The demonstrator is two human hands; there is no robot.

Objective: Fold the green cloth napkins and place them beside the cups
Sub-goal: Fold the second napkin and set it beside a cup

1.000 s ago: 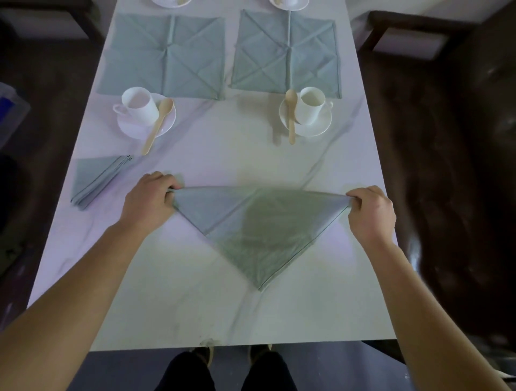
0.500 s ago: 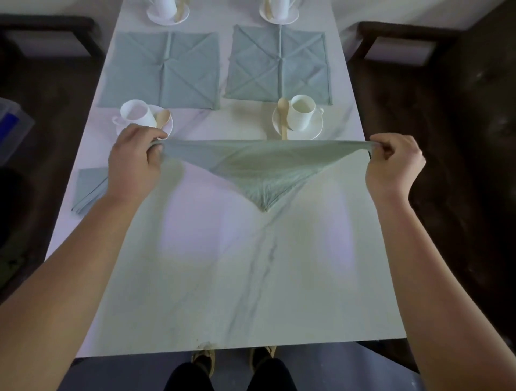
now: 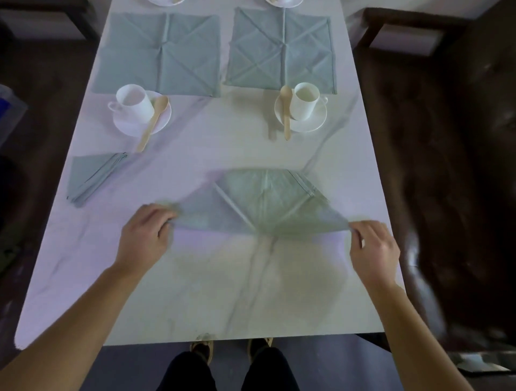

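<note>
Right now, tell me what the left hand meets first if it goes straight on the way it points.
Probably the napkin that the left hand pinches by a corner: its fingers point up and right across that cloth.

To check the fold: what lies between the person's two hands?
In the head view, the creased pale green cloth napkin spans from the left hand to the right hand; each pinches a corner.

There are four green napkins [image 3: 159, 53] [image 3: 282, 50] [image 3: 92, 175] [image 3: 259, 203], two white cups [image 3: 134, 104] [image 3: 304, 100], two wooden spoons [image 3: 153, 120] [image 3: 286, 111] and four saucers [image 3: 164, 118] [image 3: 318, 122] [image 3: 164, 1] [image 3: 283, 2], two barely showing.
</note>
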